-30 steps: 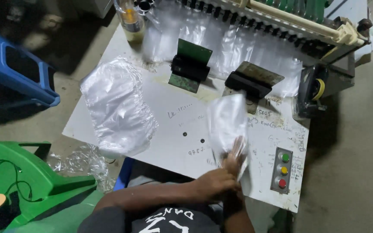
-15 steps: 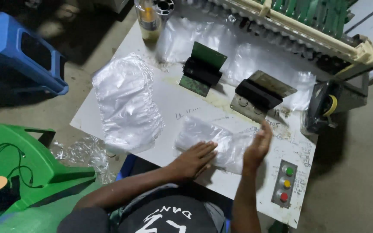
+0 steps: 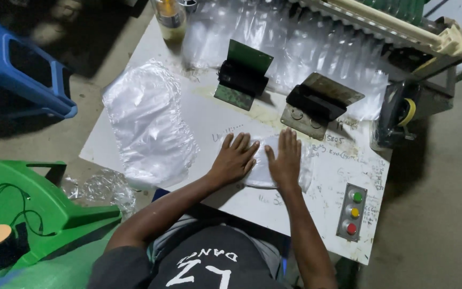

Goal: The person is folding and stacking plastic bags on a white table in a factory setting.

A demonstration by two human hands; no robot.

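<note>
My left hand (image 3: 235, 159) and my right hand (image 3: 285, 159) lie flat side by side, fingers spread, pressing a clear plastic bag (image 3: 309, 163) down on the white table (image 3: 316, 198). The bag is mostly hidden under both palms; only its edges show. A pile of clear plastic bags (image 3: 148, 126) lies to the left of my left hand, apart from it.
Two black clamps on plates, one green (image 3: 243, 75) and one grey (image 3: 319, 101), stand behind my hands. A button box (image 3: 352, 212) with green, yellow and red buttons sits at the right front. More clear plastic hangs from a machine rail (image 3: 380, 24). A bottle (image 3: 169, 20), blue stool (image 3: 20, 69) and green stool (image 3: 33, 214) stand left.
A second ago my hands held the bag upright at the table's front right. It was laid down, and now both palms rest flat on it nearer the middle.
</note>
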